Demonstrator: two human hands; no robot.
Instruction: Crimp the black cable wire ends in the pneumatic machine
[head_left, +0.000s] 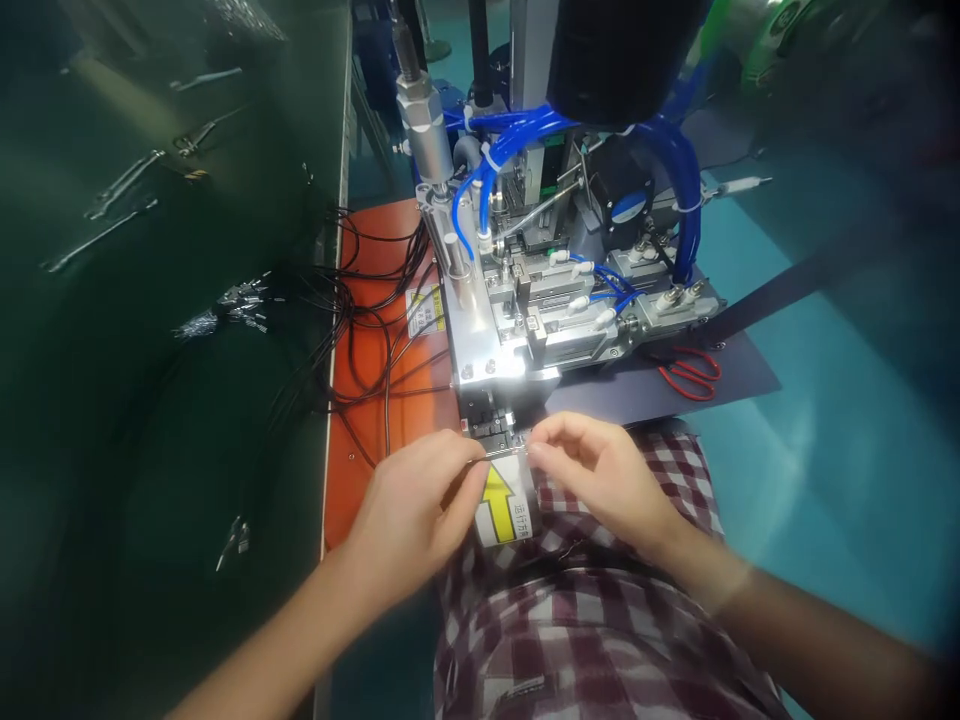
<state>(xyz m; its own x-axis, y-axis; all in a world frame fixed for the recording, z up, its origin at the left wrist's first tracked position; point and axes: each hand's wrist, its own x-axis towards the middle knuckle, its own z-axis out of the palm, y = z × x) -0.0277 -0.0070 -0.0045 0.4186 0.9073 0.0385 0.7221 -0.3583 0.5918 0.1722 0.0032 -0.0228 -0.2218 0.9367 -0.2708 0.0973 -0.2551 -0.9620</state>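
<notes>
A thin dark wire stretches between my two hands, just in front of the machine. My left hand pinches its left part with thumb and forefinger. At its other end, thumb and fingertips of my right hand close on the small, pale tip, largely hidden by them. Right behind the wire is the machine's dark feed slot. Below it, a white label carries a yellow arrow pointing toward the machine.
The metal machine with blue air hoses stands ahead. Black cables lie across an orange plate on its left. Red-handled scissors rest at right. Bundles of metal-ended pieces lie on the dark green table.
</notes>
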